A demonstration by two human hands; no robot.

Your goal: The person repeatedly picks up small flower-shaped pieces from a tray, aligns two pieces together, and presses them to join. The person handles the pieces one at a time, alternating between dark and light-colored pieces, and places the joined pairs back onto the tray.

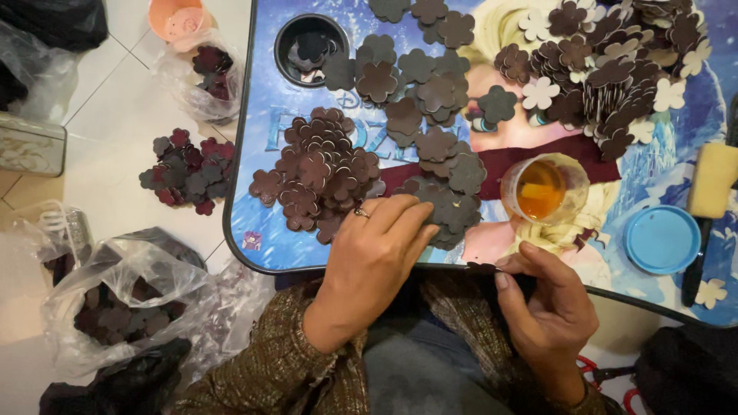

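My left hand (377,257) lies palm down at the near edge of a small picture-printed table (265,131), its fingers resting on a heap of dark flower-shaped leather cutouts (446,204). A ring sits on one finger. My right hand (546,307) is below the table's edge, pinching a thin dark cutout (483,267) between thumb and fingers. A brown pile of the same flower shapes (319,173) lies just left of my left hand. A clear cup of amber liquid (542,188) stands just beyond my right hand.
A large heap of dark and cream cutouts (607,65) fills the table's far right. A black cup (307,48) sits at the far left, a blue lid (661,238) and yellow sponge brush (711,184) at the right. Plastic bags (123,300) and loose cutouts (184,169) lie on the floor.
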